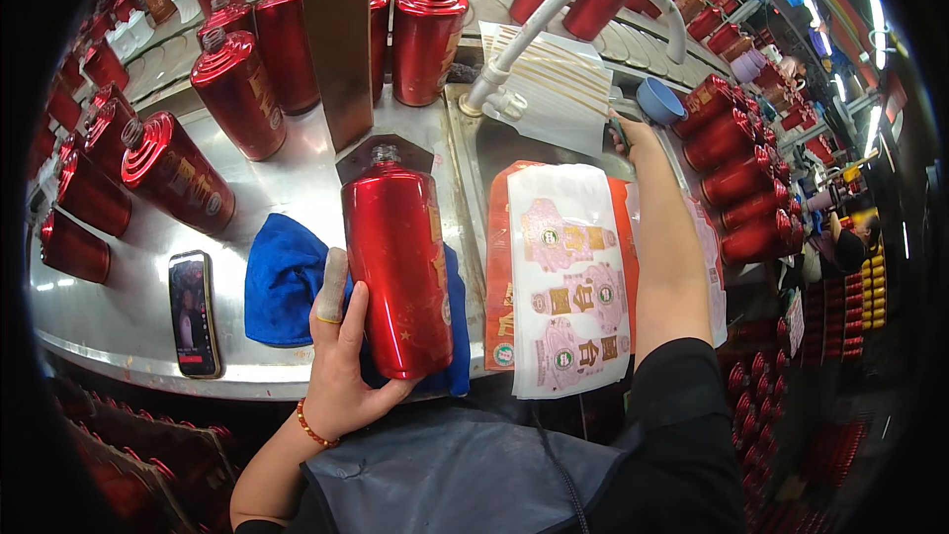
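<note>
We grip the red bottle point(397, 272) upright in our left hand point(341, 361), just above the blue cloth point(282, 277) on the worktop point(297, 173). Our right hand point(633, 136) reaches far forward, closed on a small tool beside the blue cup point(659, 101). We judge labelling is under way; the label sheets point(563, 292) lie between both hands.

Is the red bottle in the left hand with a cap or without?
Without: the red bottle in the left hand shows a bare threaded neck.

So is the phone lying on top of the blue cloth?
No, the phone lies flat on the bare metal counter, to the left of the blue cloth and apart from it.
</note>
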Demonstrator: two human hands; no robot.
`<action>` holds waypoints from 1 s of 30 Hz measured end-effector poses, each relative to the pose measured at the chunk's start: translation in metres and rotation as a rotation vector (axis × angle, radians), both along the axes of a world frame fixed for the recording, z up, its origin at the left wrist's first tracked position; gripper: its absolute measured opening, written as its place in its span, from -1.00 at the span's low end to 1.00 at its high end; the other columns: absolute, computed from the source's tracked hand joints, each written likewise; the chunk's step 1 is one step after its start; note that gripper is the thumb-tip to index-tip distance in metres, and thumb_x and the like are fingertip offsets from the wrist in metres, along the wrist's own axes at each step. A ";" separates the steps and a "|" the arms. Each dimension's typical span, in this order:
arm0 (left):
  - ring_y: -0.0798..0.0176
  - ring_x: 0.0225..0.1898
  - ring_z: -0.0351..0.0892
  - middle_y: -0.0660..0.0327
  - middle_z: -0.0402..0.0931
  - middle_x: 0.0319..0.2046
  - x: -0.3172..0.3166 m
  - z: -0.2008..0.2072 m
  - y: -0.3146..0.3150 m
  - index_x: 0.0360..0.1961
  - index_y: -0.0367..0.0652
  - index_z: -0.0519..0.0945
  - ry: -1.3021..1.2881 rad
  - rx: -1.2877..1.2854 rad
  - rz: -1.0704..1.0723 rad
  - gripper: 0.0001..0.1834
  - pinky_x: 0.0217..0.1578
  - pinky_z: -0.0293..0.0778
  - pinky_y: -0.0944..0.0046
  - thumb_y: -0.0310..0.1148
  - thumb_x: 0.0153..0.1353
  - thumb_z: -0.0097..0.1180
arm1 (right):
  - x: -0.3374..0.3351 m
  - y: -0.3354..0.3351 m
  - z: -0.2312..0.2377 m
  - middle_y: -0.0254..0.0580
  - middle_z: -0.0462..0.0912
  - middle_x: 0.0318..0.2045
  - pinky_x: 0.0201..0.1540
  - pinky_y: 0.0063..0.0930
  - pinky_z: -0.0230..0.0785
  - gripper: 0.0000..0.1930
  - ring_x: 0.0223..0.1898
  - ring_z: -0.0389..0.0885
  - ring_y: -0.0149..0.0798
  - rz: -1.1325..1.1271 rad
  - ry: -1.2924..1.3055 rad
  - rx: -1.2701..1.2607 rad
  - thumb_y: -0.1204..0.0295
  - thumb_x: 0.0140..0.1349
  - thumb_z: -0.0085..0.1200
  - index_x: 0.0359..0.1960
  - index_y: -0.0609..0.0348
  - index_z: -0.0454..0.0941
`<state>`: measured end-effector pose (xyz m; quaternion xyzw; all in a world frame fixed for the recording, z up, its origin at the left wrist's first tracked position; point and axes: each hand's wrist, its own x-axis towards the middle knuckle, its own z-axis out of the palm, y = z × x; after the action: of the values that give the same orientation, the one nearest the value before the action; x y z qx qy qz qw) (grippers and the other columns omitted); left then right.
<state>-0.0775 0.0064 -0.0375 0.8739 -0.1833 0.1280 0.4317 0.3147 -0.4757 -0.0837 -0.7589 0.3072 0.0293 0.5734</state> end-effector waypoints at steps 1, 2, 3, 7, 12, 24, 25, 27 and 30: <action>-0.32 0.54 -0.13 -0.24 -0.24 0.56 -0.001 -0.001 0.000 0.57 -0.12 0.03 0.010 -0.013 0.001 0.23 0.44 0.03 -0.16 -0.24 -0.06 0.56 | 0.005 0.000 -0.005 -0.38 0.58 -0.59 -0.68 -0.44 0.20 -0.68 -0.63 0.46 -0.39 0.002 -0.044 -0.005 0.17 0.12 0.50 -0.53 0.06 0.64; -0.32 0.54 -0.13 -0.24 -0.23 0.56 -0.001 -0.001 0.000 0.57 -0.12 0.03 0.003 -0.013 0.003 0.23 0.44 0.04 -0.16 -0.24 -0.06 0.56 | 0.009 0.000 -0.011 -0.37 0.58 -0.60 -0.68 -0.42 0.21 -0.69 -0.63 0.46 -0.37 0.003 -0.088 -0.010 0.16 0.12 0.49 -0.51 0.08 0.67; -0.32 0.54 -0.13 -0.24 -0.22 0.56 -0.001 -0.001 0.001 0.57 -0.12 0.04 -0.002 -0.012 0.004 0.23 0.43 0.05 -0.16 -0.24 -0.07 0.56 | 0.013 -0.004 -0.017 -0.36 0.58 -0.61 -0.69 -0.39 0.22 -0.69 -0.63 0.47 -0.34 0.005 -0.130 -0.014 0.15 0.12 0.49 -0.50 0.10 0.71; -0.31 0.53 -0.09 -0.23 -0.18 0.55 0.004 -0.003 -0.001 0.55 -0.15 0.08 -0.050 -0.019 -0.019 0.21 0.42 0.08 -0.14 -0.18 -0.07 0.57 | 0.019 -0.044 -0.025 -0.17 0.78 -0.43 -0.30 -0.21 0.52 -0.73 -0.44 0.68 -0.25 -0.010 -0.398 -0.479 0.23 0.09 0.48 -0.36 0.17 0.80; -0.24 0.45 0.10 -0.25 0.02 0.48 -0.008 0.022 0.012 0.44 -0.24 0.31 -0.078 0.009 0.027 0.05 0.39 0.13 -0.11 -0.03 -0.02 0.54 | -0.046 0.016 0.071 -0.22 0.81 -0.36 -0.18 -0.36 0.53 -0.76 -0.31 0.77 -0.28 0.241 -0.455 -0.890 0.21 0.22 0.31 -0.29 0.13 0.77; 0.03 0.32 0.37 -0.03 0.18 0.45 0.048 0.129 -0.080 0.54 -0.30 0.07 0.055 -0.457 -0.483 0.26 0.31 0.30 0.10 -0.16 -0.06 0.63 | -0.316 0.195 0.260 -0.20 0.71 -0.46 -0.41 -0.56 0.42 -0.88 -0.49 0.64 -0.42 1.149 -0.838 -0.446 0.57 0.08 0.39 -0.36 0.26 0.69; 0.16 0.17 0.48 0.04 0.32 0.38 0.046 0.120 -0.087 0.52 -0.24 0.16 0.123 -0.568 -0.561 0.11 0.21 0.41 0.16 -0.24 0.03 0.59 | -0.324 0.198 0.264 -0.21 0.72 -0.47 -0.41 -0.55 0.43 -0.86 -0.48 0.65 -0.42 1.175 -0.851 -0.418 0.56 0.04 0.42 -0.38 0.25 0.69; 0.33 0.02 0.55 0.11 0.45 0.27 0.040 0.118 -0.083 0.48 -0.20 0.27 0.533 -0.677 -0.719 -0.07 0.09 0.48 0.26 -0.33 0.14 0.52 | -0.333 0.189 0.260 -0.20 0.72 -0.48 -0.41 -0.55 0.42 -0.84 -0.47 0.66 -0.37 1.104 -0.883 -0.344 0.56 0.00 0.44 -0.41 0.28 0.69; 0.48 -0.17 0.56 0.23 0.65 -0.04 0.025 0.107 -0.063 0.18 -0.23 0.60 0.690 -0.796 -0.676 -0.51 -0.14 0.49 0.38 -0.37 0.24 0.42 | -0.349 0.159 0.244 -0.12 0.66 -0.50 -0.47 -0.63 0.32 -0.85 -0.55 0.54 -0.42 0.886 -0.805 -0.164 0.55 0.11 0.37 -0.39 0.31 0.62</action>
<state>-0.0528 -0.0567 0.0696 0.5306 -0.2379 -0.2468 0.7752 -0.0343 -0.3170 0.1608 -0.8077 -0.2779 -0.0482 0.5177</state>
